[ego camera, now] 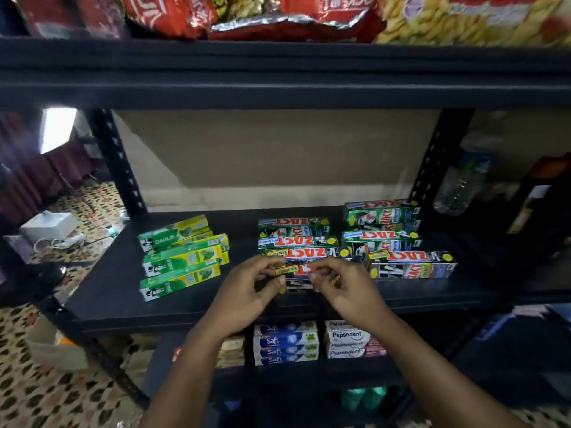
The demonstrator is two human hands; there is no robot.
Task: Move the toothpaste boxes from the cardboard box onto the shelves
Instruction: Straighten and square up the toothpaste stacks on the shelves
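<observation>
Nearest us, on the lower shelf [278,378], Safi boxes [285,344] were stacked just beside Pepsodent boxes [349,342], partly behind our forearms. Above them, our left hand [247,288] and right hand [349,288] met at the front of the middle shelf [123,298]. The fingers [268,263] of both hands were curled, pinching one Zact toothpaste box [298,273] between them, the left at its left end and the right further along. We could not tell whether that box touched the shelf.

Just behind it lay stacked Zact boxes [296,239], with more Zact piles [383,230] to the right. Well apart on the left, green and yellow Darlie boxes [182,257] lay in a loose, angled pile. Farthest off, the top shelf [278,72] carried snack bags [309,13].
</observation>
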